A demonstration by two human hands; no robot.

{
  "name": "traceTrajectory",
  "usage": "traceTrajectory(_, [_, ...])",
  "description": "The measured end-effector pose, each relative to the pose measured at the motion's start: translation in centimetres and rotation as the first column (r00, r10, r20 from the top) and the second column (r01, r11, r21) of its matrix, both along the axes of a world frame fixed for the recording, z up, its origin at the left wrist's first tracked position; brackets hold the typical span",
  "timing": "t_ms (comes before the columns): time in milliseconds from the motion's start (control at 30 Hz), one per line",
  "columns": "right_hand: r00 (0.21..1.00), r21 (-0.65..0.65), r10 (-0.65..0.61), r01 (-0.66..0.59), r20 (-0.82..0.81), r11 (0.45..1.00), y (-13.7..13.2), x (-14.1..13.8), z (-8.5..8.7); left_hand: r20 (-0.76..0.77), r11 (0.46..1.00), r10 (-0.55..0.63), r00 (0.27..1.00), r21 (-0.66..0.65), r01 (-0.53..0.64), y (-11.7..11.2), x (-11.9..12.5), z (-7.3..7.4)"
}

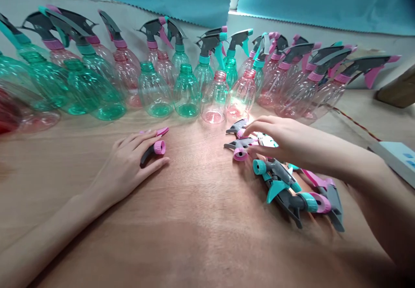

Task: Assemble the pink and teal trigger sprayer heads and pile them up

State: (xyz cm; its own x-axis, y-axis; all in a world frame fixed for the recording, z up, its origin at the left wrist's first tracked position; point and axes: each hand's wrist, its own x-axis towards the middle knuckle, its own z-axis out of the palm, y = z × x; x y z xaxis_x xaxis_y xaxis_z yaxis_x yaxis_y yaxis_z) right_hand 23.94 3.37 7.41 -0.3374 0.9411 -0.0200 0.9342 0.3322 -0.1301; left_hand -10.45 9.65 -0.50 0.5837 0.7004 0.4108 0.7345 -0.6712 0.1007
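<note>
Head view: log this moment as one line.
left hand: over pink-collared spray head | right hand: at loose spray heads | open-necked bottles: standing beyond the hands

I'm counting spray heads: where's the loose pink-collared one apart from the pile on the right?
In the head view, that spray head lies left of centre on the table, partly covered by the left hand, in front of the bottles.

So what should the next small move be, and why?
Probably close the right hand on the grey plastic spray head with the round pink collar, since it lies right by the thumb. The left hand rests over another grey-and-pink spray head, and a pink-tinted clear plastic bottle stands with its neck bare.
</note>
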Motion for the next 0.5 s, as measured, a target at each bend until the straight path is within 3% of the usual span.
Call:
traceTrajectory(200, [0.98, 0.175, -0.195, 0.185, 0.042, 0.967, 2.2, -0.4, -2.4, 0.043, 0.998, -0.036, 0.998, 0.049, 0.034, -0.6, 0.4, 0.4])
traceTrajectory(333, [0.968, 0.233, -0.252, 0.243, 0.012, 0.942, 2.8, -0.9, -4.5, 0.038, 0.997, -0.004, 0.999, 0.074, 0.001, -0.9, 0.6, 0.6])
traceTrajectory(400, [0.967, 0.244, -0.253, 0.246, -0.002, 0.938, 2.8, -1.0, -4.8, 0.061, 0.994, -0.016, 0.998, 0.107, 0.009, -1.1, 0.6, 0.8])
traceTrajectory(500, [0.968, 0.252, -0.251, 0.25, -0.032, 0.935, 2.5, -1.2, -4.0, 0.097, 0.984, -0.067, 0.993, 0.17, 0.05, -1.4, 0.9, 0.9])
